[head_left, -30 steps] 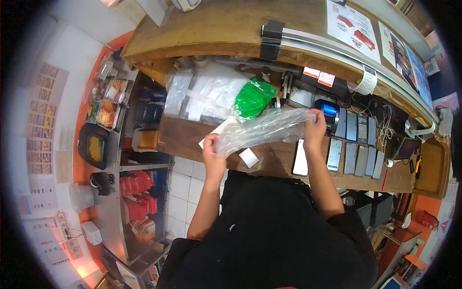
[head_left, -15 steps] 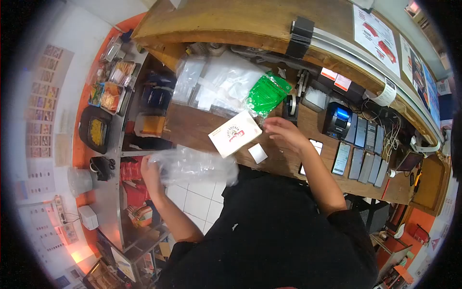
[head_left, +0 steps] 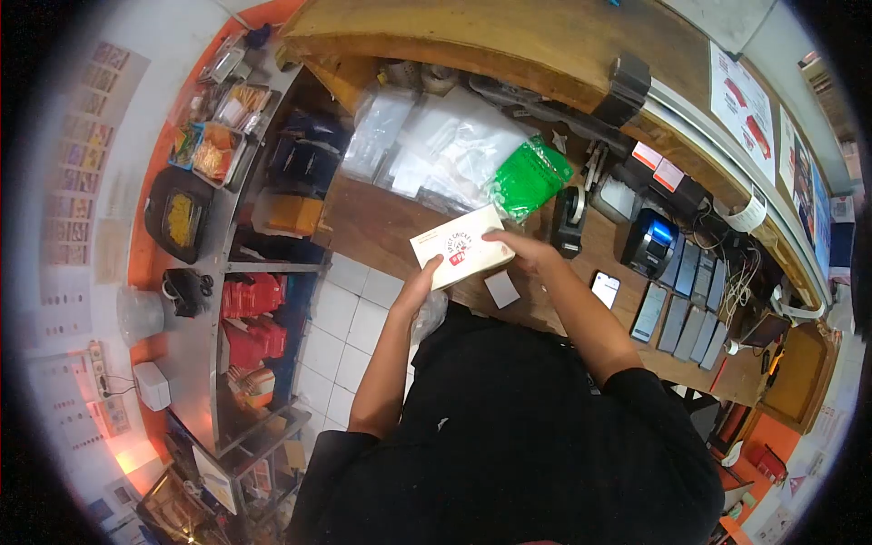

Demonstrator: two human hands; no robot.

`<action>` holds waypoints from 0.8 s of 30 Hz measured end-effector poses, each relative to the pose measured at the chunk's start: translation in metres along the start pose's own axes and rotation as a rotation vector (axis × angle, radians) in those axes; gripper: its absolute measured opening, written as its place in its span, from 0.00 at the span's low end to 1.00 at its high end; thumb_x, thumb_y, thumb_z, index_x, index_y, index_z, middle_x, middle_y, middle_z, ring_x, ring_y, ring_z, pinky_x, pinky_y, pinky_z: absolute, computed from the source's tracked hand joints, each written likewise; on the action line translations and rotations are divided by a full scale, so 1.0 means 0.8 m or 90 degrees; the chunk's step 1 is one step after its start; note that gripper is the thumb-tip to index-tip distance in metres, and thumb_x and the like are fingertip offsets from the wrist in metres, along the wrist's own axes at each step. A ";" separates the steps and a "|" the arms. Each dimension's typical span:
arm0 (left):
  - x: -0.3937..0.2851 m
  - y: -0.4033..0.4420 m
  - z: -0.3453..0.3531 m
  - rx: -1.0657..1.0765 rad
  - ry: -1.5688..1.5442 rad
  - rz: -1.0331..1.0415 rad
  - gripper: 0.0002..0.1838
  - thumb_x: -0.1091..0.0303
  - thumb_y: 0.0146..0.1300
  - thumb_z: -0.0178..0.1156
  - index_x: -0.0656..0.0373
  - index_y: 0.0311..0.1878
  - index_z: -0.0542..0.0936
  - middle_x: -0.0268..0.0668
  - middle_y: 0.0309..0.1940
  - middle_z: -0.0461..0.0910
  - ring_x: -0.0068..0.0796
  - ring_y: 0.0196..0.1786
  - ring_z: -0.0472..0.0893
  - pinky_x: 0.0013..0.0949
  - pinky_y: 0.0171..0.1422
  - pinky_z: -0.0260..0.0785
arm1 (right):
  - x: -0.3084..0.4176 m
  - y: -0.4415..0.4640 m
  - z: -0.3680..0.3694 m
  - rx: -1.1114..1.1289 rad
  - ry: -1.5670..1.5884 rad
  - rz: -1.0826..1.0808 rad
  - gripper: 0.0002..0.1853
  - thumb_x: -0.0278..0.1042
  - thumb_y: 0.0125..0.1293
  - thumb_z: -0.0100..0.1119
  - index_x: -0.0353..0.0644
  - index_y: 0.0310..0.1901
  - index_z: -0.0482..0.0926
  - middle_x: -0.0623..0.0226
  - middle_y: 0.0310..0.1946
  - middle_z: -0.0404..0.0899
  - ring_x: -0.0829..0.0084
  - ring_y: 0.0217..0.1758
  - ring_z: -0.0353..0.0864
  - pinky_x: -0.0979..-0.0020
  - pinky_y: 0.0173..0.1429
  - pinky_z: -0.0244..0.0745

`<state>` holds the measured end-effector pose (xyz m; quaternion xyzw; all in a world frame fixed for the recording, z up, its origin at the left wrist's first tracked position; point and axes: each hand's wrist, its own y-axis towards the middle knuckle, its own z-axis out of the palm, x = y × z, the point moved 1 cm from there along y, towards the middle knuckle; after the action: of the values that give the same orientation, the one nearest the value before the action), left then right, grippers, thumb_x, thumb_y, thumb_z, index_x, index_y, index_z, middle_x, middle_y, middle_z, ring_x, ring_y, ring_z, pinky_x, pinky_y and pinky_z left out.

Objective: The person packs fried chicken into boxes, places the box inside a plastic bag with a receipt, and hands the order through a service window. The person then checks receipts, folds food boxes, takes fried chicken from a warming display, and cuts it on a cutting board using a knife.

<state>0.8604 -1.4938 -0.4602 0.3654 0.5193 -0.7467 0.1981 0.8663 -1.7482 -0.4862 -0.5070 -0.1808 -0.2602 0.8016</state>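
Note:
A white cardboard food box [head_left: 472,238] with red and black print is held between both hands over the front edge of the wooden counter. My left hand [head_left: 421,284] grips its lower left corner, thumb on top. At the right side of the box, my right hand [head_left: 527,251] is closed on the edge. A crumpled clear plastic bag [head_left: 431,318] hangs beneath my left hand, mostly hidden by the wrist and black shirt; whether the fingers hold it too is unclear. On the counter just below the box lies a small white paper square [head_left: 501,289].
Clear plastic bags [head_left: 445,136] and a green plastic pack [head_left: 531,177] lie behind the box. A tape dispenser [head_left: 570,218], a label printer [head_left: 650,242] and several phones [head_left: 648,312] stand to the right. Left, a metal shelf holds a black food tray [head_left: 180,218] and red packets [head_left: 252,309].
My left hand has moved right with the plastic bag and taken hold of the box. My right hand has closed on the box, which is now raised and turned slightly.

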 end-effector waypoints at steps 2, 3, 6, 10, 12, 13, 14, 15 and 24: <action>-0.021 -0.008 -0.004 -0.013 0.014 0.009 0.34 0.48 0.68 0.54 0.70 0.64 0.70 0.46 0.61 0.74 0.33 0.62 0.73 0.33 0.67 0.60 | -0.012 0.001 0.008 0.031 0.060 -0.035 0.36 0.47 0.58 0.67 0.44 0.67 0.67 0.63 0.62 0.74 0.69 0.65 0.71 0.66 0.70 0.60; -0.033 -0.013 -0.007 -0.027 0.028 0.016 0.33 0.49 0.69 0.54 0.70 0.64 0.70 0.46 0.60 0.75 0.33 0.61 0.74 0.32 0.67 0.61 | 0.001 -0.018 0.026 0.025 0.067 -0.080 0.42 0.41 0.60 0.66 0.45 0.73 0.56 0.61 0.67 0.68 0.67 0.68 0.68 0.65 0.71 0.61; -0.077 -0.028 -0.011 -0.032 0.115 0.052 0.34 0.51 0.68 0.57 0.72 0.64 0.70 0.47 0.59 0.75 0.33 0.60 0.75 0.33 0.65 0.63 | 0.033 -0.072 0.077 -0.089 0.040 -0.276 0.52 0.38 0.59 0.67 0.49 0.77 0.40 0.58 0.72 0.59 0.64 0.72 0.63 0.64 0.72 0.60; -0.096 -0.016 -0.022 0.011 0.146 0.044 0.34 0.51 0.67 0.58 0.74 0.63 0.70 0.48 0.58 0.76 0.32 0.59 0.75 0.33 0.65 0.64 | 0.070 -0.126 0.125 -0.222 0.148 -0.236 0.62 0.32 0.56 0.69 0.54 0.76 0.26 0.56 0.75 0.49 0.63 0.74 0.59 0.62 0.73 0.59; -0.105 -0.018 -0.020 0.036 0.161 0.039 0.34 0.51 0.66 0.59 0.75 0.63 0.70 0.48 0.57 0.77 0.32 0.60 0.75 0.33 0.65 0.64 | 0.062 -0.125 0.125 -0.232 0.197 -0.251 0.63 0.30 0.55 0.70 0.53 0.76 0.25 0.56 0.76 0.47 0.63 0.74 0.58 0.62 0.73 0.59; -0.104 -0.015 -0.021 0.042 0.163 0.040 0.34 0.51 0.66 0.59 0.75 0.63 0.70 0.48 0.57 0.77 0.32 0.60 0.75 0.33 0.65 0.64 | 0.053 -0.118 0.116 -0.220 0.210 -0.258 0.64 0.30 0.55 0.70 0.53 0.76 0.24 0.57 0.76 0.46 0.63 0.74 0.58 0.62 0.73 0.59; -0.100 -0.012 -0.023 0.045 0.162 0.037 0.34 0.51 0.66 0.59 0.74 0.62 0.71 0.48 0.57 0.77 0.32 0.59 0.75 0.33 0.65 0.64 | 0.044 -0.110 0.108 -0.209 0.223 -0.265 0.64 0.29 0.54 0.71 0.53 0.76 0.24 0.57 0.76 0.46 0.63 0.74 0.58 0.62 0.73 0.59; -0.094 -0.009 -0.025 0.048 0.160 0.034 0.33 0.51 0.66 0.59 0.74 0.62 0.71 0.48 0.57 0.77 0.32 0.59 0.75 0.33 0.64 0.64 | 0.035 -0.103 0.099 -0.171 0.180 -0.287 0.64 0.30 0.54 0.71 0.52 0.76 0.23 0.56 0.76 0.45 0.62 0.74 0.57 0.61 0.73 0.58; -0.157 -0.026 -0.011 0.139 0.431 0.096 0.34 0.54 0.64 0.63 0.70 0.64 0.70 0.46 0.59 0.77 0.32 0.59 0.77 0.35 0.61 0.69 | -0.047 -0.096 0.028 -0.126 0.265 -0.105 0.42 0.40 0.57 0.65 0.46 0.69 0.51 0.55 0.63 0.65 0.59 0.65 0.68 0.60 0.66 0.66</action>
<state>0.9314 -1.4884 -0.3542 0.6485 0.4439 -0.6176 0.0291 0.7894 -1.7460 -0.4428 -0.5020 -0.0263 -0.4396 0.7444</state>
